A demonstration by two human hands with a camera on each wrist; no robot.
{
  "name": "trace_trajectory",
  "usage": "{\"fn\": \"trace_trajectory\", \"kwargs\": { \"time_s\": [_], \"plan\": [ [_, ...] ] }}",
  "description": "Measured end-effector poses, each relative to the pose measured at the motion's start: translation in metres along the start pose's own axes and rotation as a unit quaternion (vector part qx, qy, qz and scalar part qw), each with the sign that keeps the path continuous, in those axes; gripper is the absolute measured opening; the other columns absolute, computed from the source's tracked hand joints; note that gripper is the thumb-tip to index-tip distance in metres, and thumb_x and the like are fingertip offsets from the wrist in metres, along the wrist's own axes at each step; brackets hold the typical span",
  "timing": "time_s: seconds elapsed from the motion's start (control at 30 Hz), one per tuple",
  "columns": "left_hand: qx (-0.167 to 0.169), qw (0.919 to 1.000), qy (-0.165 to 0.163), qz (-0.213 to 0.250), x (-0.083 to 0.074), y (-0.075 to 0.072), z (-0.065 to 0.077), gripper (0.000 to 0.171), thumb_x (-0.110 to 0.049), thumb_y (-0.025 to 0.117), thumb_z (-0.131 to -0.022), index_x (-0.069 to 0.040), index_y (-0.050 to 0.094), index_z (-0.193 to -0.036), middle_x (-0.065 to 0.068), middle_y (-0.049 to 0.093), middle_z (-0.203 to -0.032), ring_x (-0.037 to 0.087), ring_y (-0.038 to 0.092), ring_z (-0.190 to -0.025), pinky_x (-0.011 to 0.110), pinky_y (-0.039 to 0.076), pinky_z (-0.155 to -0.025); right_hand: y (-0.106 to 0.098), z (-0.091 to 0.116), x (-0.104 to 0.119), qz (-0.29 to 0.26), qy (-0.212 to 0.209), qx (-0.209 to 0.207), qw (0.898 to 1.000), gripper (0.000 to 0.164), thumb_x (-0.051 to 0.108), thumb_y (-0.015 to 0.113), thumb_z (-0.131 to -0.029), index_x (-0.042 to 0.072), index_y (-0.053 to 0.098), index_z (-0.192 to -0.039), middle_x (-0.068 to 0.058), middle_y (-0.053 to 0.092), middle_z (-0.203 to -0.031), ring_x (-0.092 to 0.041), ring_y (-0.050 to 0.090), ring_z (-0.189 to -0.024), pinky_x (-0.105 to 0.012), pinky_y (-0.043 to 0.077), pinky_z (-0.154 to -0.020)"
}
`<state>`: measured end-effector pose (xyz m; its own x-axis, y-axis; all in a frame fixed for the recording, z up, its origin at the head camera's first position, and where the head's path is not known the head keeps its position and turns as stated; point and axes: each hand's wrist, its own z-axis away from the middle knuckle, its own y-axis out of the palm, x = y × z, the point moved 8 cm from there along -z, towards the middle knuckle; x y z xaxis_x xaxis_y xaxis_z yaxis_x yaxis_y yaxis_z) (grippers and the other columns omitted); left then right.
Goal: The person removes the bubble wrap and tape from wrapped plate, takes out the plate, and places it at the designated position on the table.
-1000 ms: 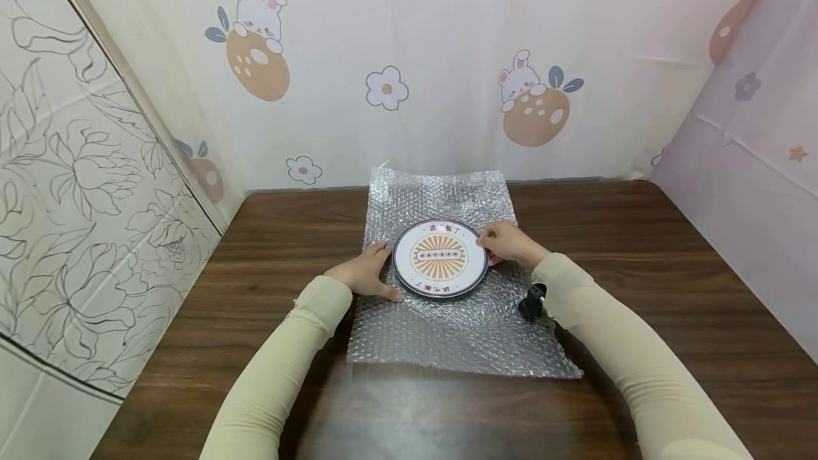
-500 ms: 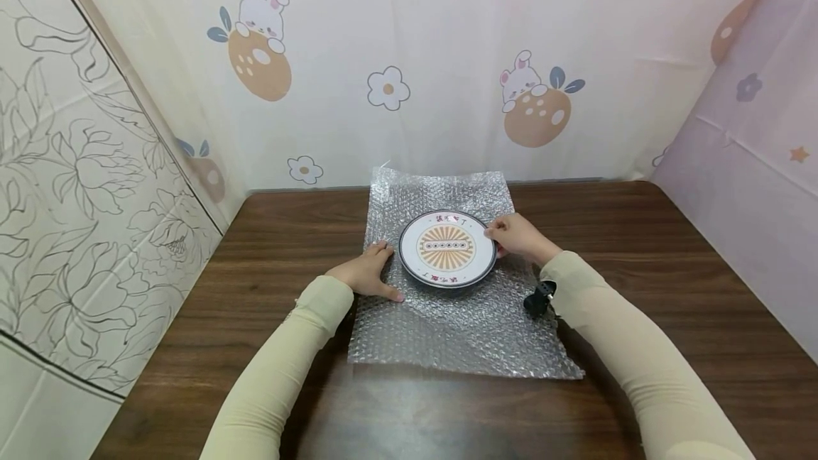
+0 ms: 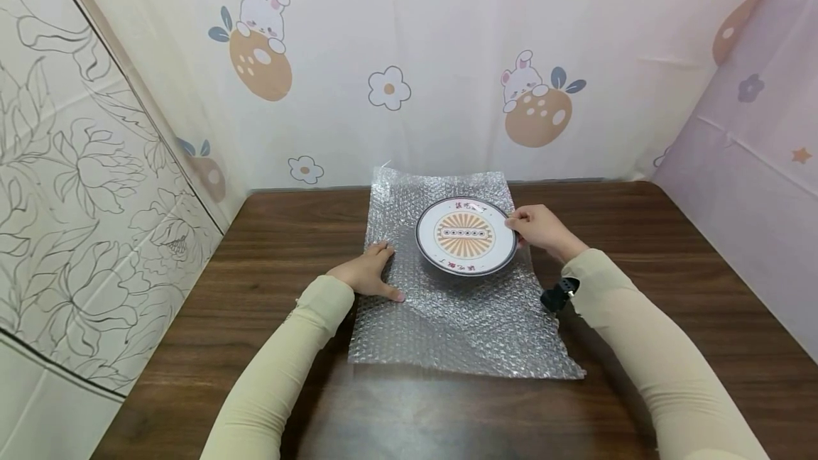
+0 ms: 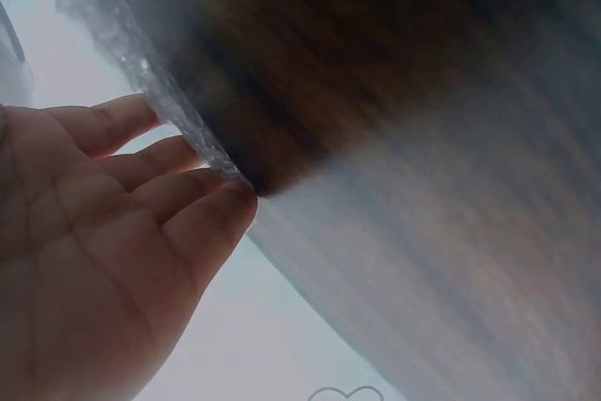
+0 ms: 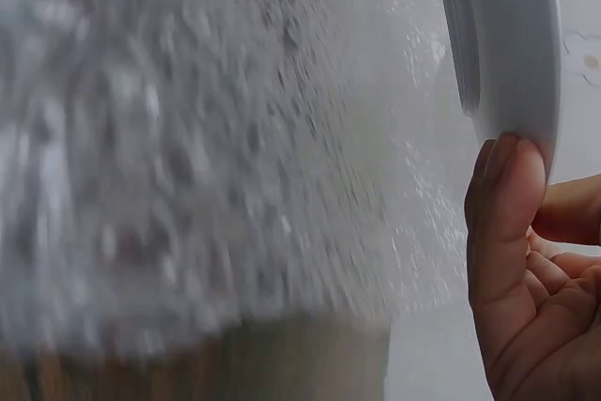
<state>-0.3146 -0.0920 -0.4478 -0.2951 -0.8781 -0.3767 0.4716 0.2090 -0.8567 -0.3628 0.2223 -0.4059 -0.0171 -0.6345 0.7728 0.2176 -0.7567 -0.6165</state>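
Observation:
A round white plate (image 3: 466,236) with a dark rim, orange rays and red characters is raised over a sheet of bubble wrap (image 3: 447,325). My right hand (image 3: 542,227) pinches its right edge between thumb and fingers. In the right wrist view, the fingertips press the underside of the plate (image 5: 516,44), with the bubble wrap (image 5: 207,138) beneath. My left hand (image 3: 367,272) rests flat with fingers spread on the left edge of the wrap. The left wrist view shows the palm and extended fingers of the left hand (image 4: 113,223) along the wrap's edge.
The bubble wrap lies on a brown wooden table (image 3: 287,247). Behind the table hangs a white curtain (image 3: 441,55) with rabbit and flower prints. A panel with line-drawn flowers (image 3: 83,162) stands at the left. A small black device (image 3: 557,294) sits at the right wrist.
My right hand has lifted the plate and moved it up and to the right, away from my left hand. The left hand and the bubble wrap have stayed in place.

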Motion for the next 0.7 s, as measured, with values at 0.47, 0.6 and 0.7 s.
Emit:
{"fn": "trace_trajectory", "kwargs": {
  "time_s": [0.47, 0.6, 0.7],
  "plan": [
    [0.001, 1.0, -0.003, -0.002, 0.0, 0.0, 0.0, 0.109, -0.054, 0.077, -0.078, -0.01, 0.017, -0.158, 0.012, 0.005, -0.166, 0.031, 0.006, -0.154, 0.049, 0.025, -0.12, -0.044, 0.016, -0.021, 0.009, 0.009, -0.035, 0.999, 0.037, 0.025, 0.048, -0.104, -0.008, 0.059, -0.115, -0.004, 0.064, -0.083, -0.01, 0.06, -0.069, -0.035, 0.058, -0.07],
    [0.003, 1.0, -0.006, -0.003, 0.0, 0.001, -0.001, 0.11, -0.055, 0.077, -0.078, -0.01, 0.017, -0.158, 0.011, 0.004, -0.166, 0.03, 0.006, -0.154, 0.049, 0.025, -0.12, -0.058, 0.02, -0.03, 0.013, 0.014, -0.053, 0.998, 0.039, 0.025, 0.047, -0.104, -0.01, 0.058, -0.117, -0.002, 0.063, -0.08, -0.009, 0.059, -0.068, -0.033, 0.057, -0.068],
    [0.003, 1.0, -0.008, -0.001, 0.001, 0.001, 0.0, 0.11, -0.055, 0.077, -0.078, -0.01, 0.016, -0.158, 0.011, 0.004, -0.166, 0.03, 0.005, -0.154, 0.049, 0.024, -0.121, -0.068, 0.023, -0.039, 0.017, 0.018, -0.068, 0.997, 0.04, 0.025, 0.046, -0.104, -0.011, 0.057, -0.117, 0.0, 0.061, -0.077, -0.007, 0.058, -0.067, -0.032, 0.057, -0.066]
  ]
}}
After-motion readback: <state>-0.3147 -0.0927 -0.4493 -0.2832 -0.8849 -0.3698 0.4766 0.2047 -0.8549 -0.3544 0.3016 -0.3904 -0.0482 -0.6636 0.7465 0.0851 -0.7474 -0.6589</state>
